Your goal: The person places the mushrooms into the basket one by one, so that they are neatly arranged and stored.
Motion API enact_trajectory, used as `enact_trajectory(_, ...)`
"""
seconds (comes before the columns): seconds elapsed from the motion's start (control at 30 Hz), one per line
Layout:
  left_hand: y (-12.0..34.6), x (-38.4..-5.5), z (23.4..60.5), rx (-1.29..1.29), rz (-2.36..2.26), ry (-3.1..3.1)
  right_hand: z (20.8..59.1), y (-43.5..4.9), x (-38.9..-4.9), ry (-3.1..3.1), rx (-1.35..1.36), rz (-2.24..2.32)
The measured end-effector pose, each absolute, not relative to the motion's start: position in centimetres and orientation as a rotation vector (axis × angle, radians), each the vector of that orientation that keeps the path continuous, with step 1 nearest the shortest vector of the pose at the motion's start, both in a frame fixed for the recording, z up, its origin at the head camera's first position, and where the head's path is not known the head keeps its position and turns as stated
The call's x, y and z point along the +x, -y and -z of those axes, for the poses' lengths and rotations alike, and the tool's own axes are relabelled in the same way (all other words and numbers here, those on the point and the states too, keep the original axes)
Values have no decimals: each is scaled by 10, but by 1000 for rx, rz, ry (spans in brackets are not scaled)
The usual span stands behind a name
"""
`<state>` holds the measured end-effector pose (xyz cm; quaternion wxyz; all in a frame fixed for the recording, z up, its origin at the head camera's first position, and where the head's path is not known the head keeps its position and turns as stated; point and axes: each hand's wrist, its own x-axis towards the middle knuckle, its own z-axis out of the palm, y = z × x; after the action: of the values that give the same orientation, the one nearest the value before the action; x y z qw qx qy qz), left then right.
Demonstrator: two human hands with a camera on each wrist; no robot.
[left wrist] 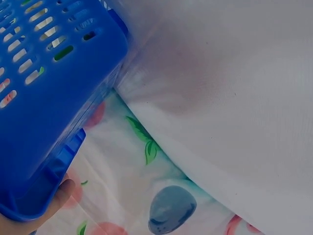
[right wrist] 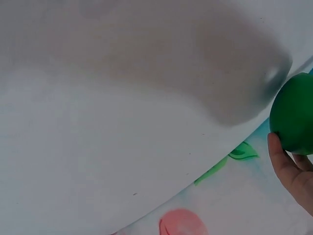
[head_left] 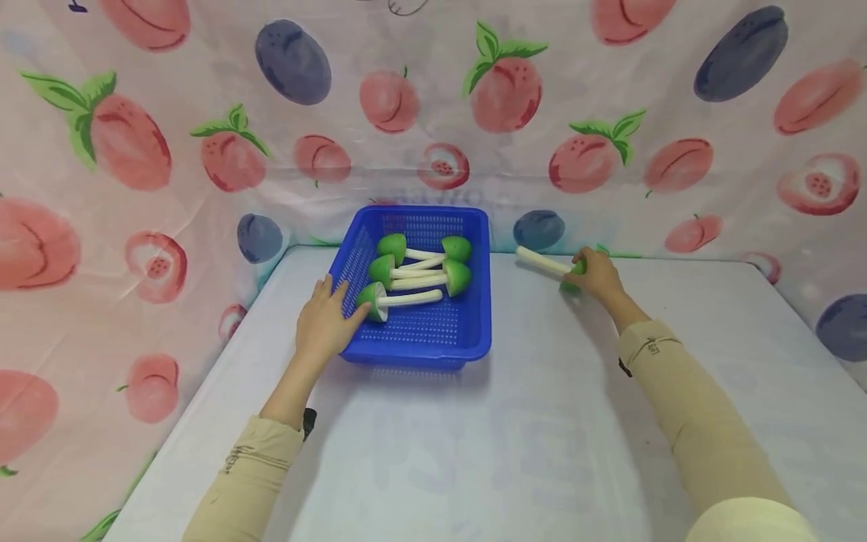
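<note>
My left hand (head_left: pixel 323 320) holds the left rim of a blue plastic basket (head_left: pixel 481 331), thumb over the inner side and fingers along the outside. Inside the basket lie several toy mushrooms with green domed caps and white stems; the nearest mushroom (head_left: pixel 409 299) has its cap close by my left thumb. Off to the right, my right hand (head_left: pixel 599 275) grips another mushroom (head_left: pixel 542 260) by its green cap, its white stem pointing left. In the right wrist view the fingertips press against the round green cap (right wrist: pixel 296 115).
A white-covered table (head_left: pixel 433 452) carries the basket, which stands near the back edge. A fruit-print cloth (head_left: pixel 433 98) hangs behind the table and along its left side.
</note>
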<state>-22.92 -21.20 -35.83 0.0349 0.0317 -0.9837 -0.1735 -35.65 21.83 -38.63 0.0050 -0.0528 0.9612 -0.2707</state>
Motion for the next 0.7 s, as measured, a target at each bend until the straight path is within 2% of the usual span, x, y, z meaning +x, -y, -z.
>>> enact_trajectory(0.7, 214, -229, 360, 70, 528, 3008, 361, -206, -332, -3081, -338, 1014)
